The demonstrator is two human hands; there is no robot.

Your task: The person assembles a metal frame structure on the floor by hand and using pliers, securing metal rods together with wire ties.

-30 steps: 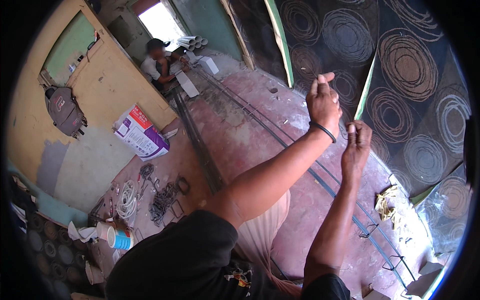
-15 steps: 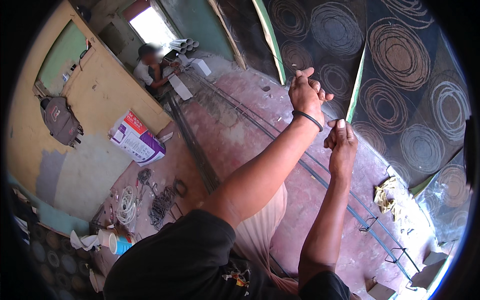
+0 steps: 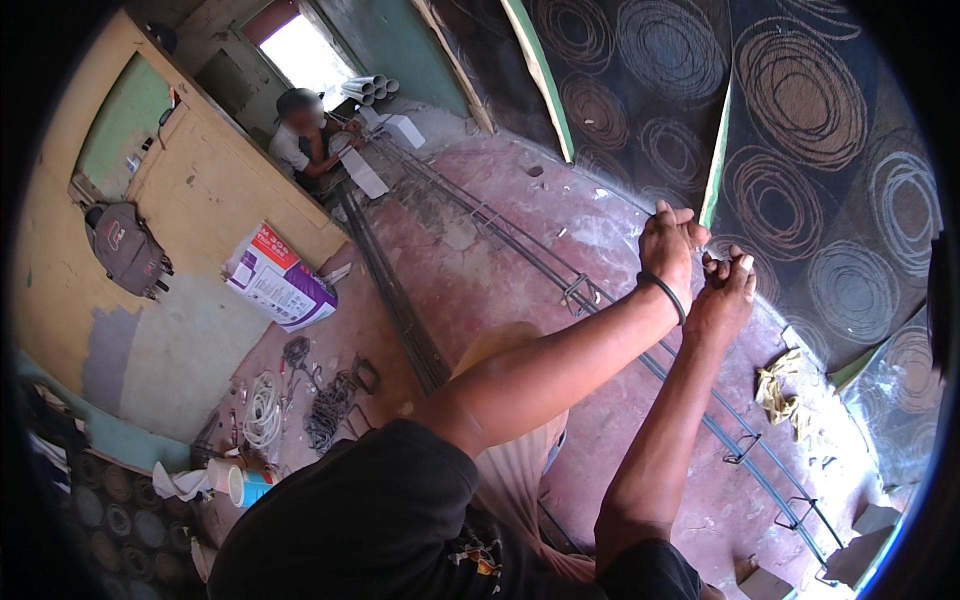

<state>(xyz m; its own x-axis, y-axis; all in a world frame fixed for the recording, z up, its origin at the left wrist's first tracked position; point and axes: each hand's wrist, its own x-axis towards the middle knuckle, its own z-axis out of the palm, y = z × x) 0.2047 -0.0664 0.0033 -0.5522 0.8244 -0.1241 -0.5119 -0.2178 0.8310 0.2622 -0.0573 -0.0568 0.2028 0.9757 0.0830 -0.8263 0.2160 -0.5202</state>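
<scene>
Extending both bare forearms ahead and to the right, with the left hand [image 3: 668, 240] farther out and the right hand [image 3: 722, 295] just beside it. Showing bent fingers on both; cannot tell of any object pinched in either, nor of contact between the 2. Wearing a black band [image 3: 665, 297] at the left wrist. Found below the hands, passing under the left forearm: 1 long frame of dark steel bars with square hoops [image 3: 715, 429], laid across the worn reddish floor [image 3: 610, 430]. Noted right of the frame: 1 crumpled yellow cloth [image 3: 778, 395] and, beyond, dark sheeting patterned with scribbled brown and grey circles [image 3: 800, 90]. Lying left of the frame: straight dark bars in a bundle [image 3: 395, 300]. Farther left: 1 white, purple and red carton [image 3: 283, 280] and 1 white coil of cord or cable [image 3: 262, 412]. Positioned low near the frame's far end: 1 other person [image 3: 290, 152], beside a white rectangular block [image 3: 362, 173].
</scene>
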